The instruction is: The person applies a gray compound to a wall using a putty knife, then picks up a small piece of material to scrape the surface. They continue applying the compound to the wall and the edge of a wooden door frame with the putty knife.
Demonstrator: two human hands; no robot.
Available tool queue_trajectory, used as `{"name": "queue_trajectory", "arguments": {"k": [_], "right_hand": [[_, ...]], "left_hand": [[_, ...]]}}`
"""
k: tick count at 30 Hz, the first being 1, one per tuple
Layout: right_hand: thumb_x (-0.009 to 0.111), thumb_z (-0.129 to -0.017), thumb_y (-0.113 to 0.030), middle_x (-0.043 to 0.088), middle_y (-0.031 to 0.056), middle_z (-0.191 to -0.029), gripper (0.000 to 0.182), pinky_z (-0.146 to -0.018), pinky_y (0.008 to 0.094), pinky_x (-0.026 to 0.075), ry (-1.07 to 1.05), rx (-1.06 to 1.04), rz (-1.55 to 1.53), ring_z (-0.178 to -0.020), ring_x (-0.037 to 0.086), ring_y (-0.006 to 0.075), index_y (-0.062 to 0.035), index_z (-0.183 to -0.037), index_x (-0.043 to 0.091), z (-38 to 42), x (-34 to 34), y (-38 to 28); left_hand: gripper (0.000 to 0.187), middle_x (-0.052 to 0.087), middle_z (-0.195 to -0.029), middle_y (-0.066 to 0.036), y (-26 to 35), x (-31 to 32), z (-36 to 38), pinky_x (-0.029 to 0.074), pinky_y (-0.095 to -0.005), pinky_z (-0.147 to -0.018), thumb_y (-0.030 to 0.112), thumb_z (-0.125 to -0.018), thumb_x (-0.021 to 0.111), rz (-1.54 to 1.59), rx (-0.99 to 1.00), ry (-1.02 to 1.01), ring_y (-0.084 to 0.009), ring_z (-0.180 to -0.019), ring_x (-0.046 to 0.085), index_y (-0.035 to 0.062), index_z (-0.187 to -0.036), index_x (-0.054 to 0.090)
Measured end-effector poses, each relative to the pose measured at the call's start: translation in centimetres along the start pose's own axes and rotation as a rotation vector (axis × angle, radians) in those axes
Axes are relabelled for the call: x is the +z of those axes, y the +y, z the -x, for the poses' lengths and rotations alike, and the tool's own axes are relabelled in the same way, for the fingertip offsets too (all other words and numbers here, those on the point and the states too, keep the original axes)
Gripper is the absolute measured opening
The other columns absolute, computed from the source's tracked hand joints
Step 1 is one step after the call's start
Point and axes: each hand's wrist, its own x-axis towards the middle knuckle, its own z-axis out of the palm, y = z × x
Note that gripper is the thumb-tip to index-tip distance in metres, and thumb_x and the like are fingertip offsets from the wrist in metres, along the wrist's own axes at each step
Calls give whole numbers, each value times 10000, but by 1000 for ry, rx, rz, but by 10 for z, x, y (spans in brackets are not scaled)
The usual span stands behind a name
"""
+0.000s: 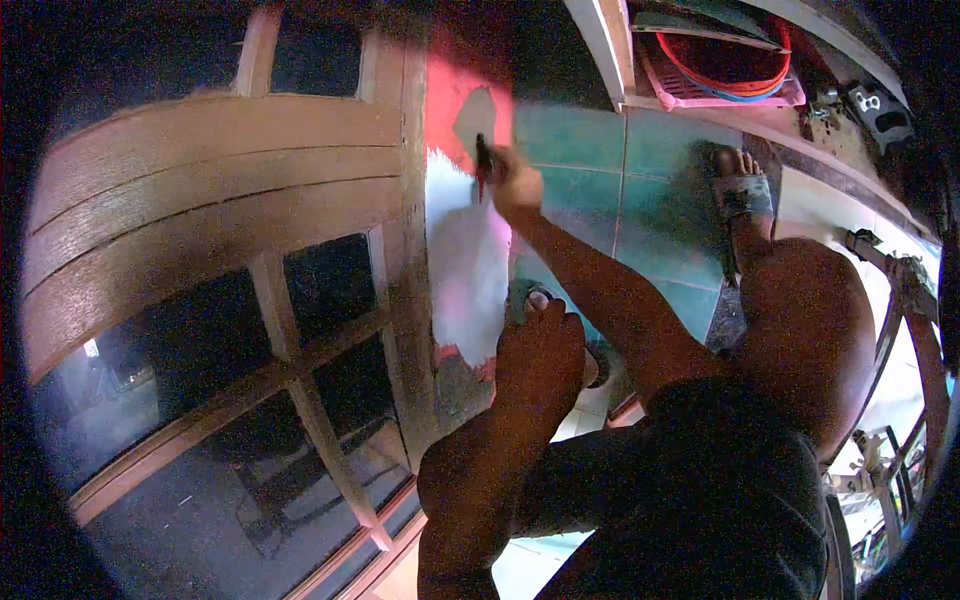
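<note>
My right hand (517, 187) reaches out to a narrow strip of wall and is closed around the dark handle of a paintbrush (485, 160). Motion blurs the hand a little, and the bristles are hard to see. White paint (465, 265) with a ragged upper edge covers part of the red wall (450, 100). A grey patch (476, 112) shows on the red just above the brush. My left hand (543, 335) is curled in front of my body, nearer to me. Whatever it may hold is hidden.
A wooden door (230, 150) with dark glass panes fills the left side. Green floor tiles (570, 140) lie beside the wall. My sandalled foot (745, 190) rests at the right. A pink rack (680, 88) with a red basket (720, 60) stands at the top right.
</note>
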Motion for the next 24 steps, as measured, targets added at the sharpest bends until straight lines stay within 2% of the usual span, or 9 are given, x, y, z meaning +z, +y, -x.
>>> {"name": "queue_trajectory", "arguments": {"k": [4,7,10,12,13,14,16,21,24], "right_hand": [[540,-921,-96,699,193,-990,218,-726,495,541,-134,-22,5,-853,676,404,-98,-1106,653,7,5,-1],[540,-917,-94,703,190,-970,212,-725,514,538,-214,-175,-108,-846,672,417,-96,-1100,646,4,-14,4],[549,-897,-86,696,203,-939,202,-743,490,539,-352,-59,7,-858,677,406,-81,-1079,636,5,-20,14],[552,-873,-70,694,191,-885,206,-758,423,540,-85,132,-207,-835,705,332,-61,-1064,630,12,-8,32],[564,-843,-49,702,145,-861,206,-778,352,524,-10,168,-396,-846,694,233,-23,-1037,630,14,15,65],[564,-843,-49,702,145,-861,206,-778,352,524,-10,168,-397,-846,694,233,-23,-1037,630,11,11,65],[581,-830,-48,710,107,-884,203,-779,323,516,-57,581,-144,-866,671,190,9,-1016,639,3,3,66],[597,-833,-67,707,91,-920,232,-770,316,507,-114,592,-286,-851,651,163,9,-1040,669,-2,-11,72],[596,-835,-57,707,79,-919,258,-772,308,506,-118,735,-410,-837,647,160,5,-1073,676,-3,-11,78]], "left_hand": [[259,598,-1123,-155,0,2,-4,544,-457,-832,174,-787,697,31,-5,-25,-333,-1127,615,38,-1006,673],[261,598,-1124,-157,3,-2,-3,547,-454,-816,176,-784,698,3,12,-45,-328,-1136,613,37,-1003,671],[258,602,-1118,-155,5,-12,-3,551,-447,-801,186,-787,695,-27,11,-9,-315,-1133,617,39,-998,672],[250,606,-1113,-152,4,-13,-5,553,-444,-792,191,-795,688,-17,-1,-39,-307,-1127,621,42,-994,674],[250,610,-1122,-152,4,-9,-7,554,-442,-790,197,-802,680,3,-29,-92,-298,-1121,625,43,-1000,678],[252,615,-1132,-152,3,-6,-8,555,-440,-787,203,-810,673,22,-55,-143,-288,-1114,629,45,-1005,681],[259,617,-1150,-152,-3,0,-7,556,-437,-788,209,-814,670,41,-50,-117,-281,-1118,630,46,-1014,685],[324,612,-1203,-165,-6,11,1,555,-429,-802,229,-798,695,-38,-11,35,-289,-1154,618,38,-1060,683],[368,606,-1211,-174,-2,-5,2,548,-436,-829,234,-776,725,-5,-23,60,-315,-1187,599,32,-1079,673]]}}
